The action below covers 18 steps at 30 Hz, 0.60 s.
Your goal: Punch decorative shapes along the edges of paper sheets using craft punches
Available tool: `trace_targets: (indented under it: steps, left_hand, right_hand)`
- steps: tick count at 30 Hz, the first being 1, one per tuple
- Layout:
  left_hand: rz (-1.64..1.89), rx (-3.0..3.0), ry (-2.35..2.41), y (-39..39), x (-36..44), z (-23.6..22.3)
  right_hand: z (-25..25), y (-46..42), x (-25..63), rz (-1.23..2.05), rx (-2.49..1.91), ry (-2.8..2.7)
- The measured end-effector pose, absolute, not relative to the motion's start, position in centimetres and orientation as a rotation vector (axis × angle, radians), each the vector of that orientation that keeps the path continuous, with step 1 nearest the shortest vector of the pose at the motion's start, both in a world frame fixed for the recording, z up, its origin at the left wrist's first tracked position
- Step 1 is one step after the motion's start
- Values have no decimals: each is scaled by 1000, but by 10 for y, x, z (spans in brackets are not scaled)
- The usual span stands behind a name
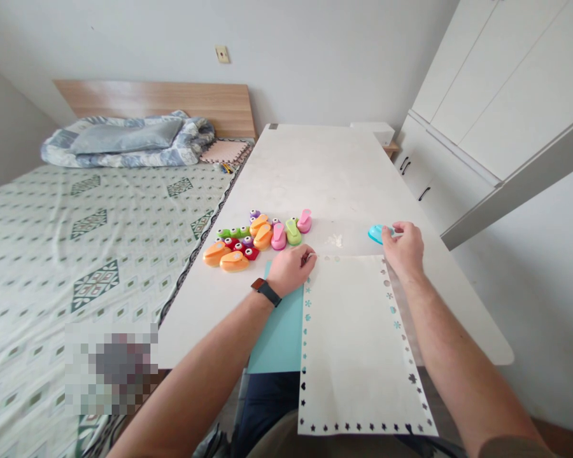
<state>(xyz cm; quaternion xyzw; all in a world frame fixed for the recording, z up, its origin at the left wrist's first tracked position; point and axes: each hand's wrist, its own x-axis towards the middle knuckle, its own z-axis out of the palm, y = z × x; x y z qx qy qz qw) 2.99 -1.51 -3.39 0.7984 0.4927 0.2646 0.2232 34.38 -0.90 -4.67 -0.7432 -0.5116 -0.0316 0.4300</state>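
A cream paper sheet [358,343] with punched shapes along its edges lies on the white table [325,172], hanging over the near edge. My left hand [292,268], a dark watch on its wrist, is closed in a loose fist with fingertips pinching the sheet's upper left corner. My right hand [403,247] rests beyond the sheet's upper right corner, fingers curled on a turquoise paper punch [377,233]. A turquoise sheet [279,331] lies under my left forearm, beside the cream one.
A cluster of several coloured paper punches [258,238], orange, pink, green, red and purple, sits left of my hands. Small paper scraps [335,240] lie between the hands. A bed [76,229] with a folded quilt runs along the table's left; white cabinets [482,114] stand right.
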Motion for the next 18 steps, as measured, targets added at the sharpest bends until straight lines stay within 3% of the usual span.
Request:
trace_targets:
  steps: [10, 18]
  left_hand:
    - [726, 2229, 1365, -15, 29, -35]
    - [745, 2239, 1369, -16, 27, -36]
  right_hand:
    - [-45, -12, 338, -220, -1763, -1277]
    - [-1, -21, 304, -302, -1619, -1409]
